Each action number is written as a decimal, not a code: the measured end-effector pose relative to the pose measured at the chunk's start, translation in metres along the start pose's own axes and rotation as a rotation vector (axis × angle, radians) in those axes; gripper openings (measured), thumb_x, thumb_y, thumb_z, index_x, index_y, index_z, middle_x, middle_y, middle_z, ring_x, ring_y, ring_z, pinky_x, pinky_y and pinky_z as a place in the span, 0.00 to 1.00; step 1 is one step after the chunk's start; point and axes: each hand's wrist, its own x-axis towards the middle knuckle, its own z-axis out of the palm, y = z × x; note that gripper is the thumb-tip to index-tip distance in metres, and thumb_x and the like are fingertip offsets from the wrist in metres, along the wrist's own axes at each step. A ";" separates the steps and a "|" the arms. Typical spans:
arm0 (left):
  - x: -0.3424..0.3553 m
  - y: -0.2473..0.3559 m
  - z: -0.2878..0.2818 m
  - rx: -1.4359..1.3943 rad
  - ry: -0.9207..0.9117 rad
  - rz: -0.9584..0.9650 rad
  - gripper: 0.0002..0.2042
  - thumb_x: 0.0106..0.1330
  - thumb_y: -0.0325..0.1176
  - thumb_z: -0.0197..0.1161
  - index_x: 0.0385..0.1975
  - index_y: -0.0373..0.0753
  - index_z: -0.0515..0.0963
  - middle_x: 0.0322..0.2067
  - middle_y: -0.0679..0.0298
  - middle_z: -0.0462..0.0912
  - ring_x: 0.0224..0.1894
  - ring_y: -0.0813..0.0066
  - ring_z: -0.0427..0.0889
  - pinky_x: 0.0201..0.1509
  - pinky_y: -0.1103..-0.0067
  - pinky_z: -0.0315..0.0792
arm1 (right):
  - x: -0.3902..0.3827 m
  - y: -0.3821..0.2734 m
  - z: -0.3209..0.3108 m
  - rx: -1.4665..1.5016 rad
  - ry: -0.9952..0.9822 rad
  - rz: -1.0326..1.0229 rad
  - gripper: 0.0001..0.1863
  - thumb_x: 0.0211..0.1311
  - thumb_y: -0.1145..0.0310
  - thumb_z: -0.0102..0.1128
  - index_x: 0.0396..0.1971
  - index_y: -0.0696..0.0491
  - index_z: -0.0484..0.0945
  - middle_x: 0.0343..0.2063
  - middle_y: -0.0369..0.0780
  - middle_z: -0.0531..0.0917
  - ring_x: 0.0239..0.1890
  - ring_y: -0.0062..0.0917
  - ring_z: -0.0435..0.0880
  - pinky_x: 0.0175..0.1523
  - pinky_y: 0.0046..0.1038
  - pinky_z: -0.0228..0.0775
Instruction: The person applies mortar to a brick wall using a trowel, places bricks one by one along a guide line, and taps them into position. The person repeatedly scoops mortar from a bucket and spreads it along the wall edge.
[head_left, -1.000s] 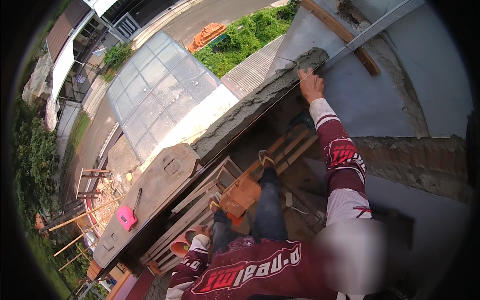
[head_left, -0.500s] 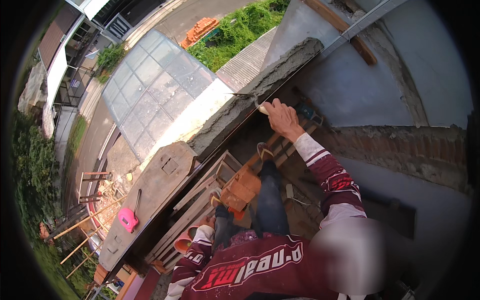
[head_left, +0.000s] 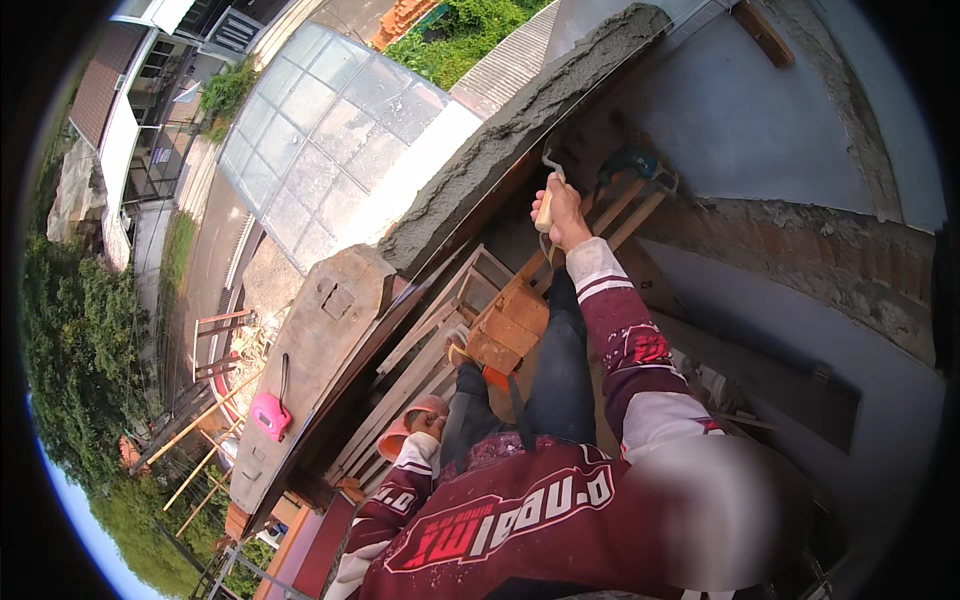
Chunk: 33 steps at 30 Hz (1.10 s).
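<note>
Right arm stretched out front, and the right hand (head_left: 567, 212) has its grip clamped round the pale handle of a trowel (head_left: 545, 214), just beside the mortar ledge (head_left: 478, 182)! Left arm bent low, left hand (head_left: 430, 424) at the orange bucket (head_left: 392, 438), its grip impossible to tell.

Trowel (head_left: 545, 212) w/ pale handle & thin bent metal neck, in R hand (head_left: 566, 210), neck twd far side; blade hard to make out. It's just to near/R side of mortar strip (head_left: 520, 130): grey, rough, lumpy, running diag. from near L to far R. Orange container (head_left: 391, 441), rounded, near L, L hand (head_left: 430, 424) at its edge.
</note>
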 end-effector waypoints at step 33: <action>0.009 -0.088 0.042 -0.512 0.244 -0.122 0.22 0.54 0.45 0.66 0.44 0.37 0.80 0.35 0.49 0.84 0.40 0.56 0.83 0.48 0.67 0.75 | -0.409 0.135 0.245 -1.332 -1.484 -1.508 0.21 0.53 0.62 0.67 0.45 0.55 0.77 0.31 0.41 0.79 0.38 0.35 0.76 0.43 0.37 0.64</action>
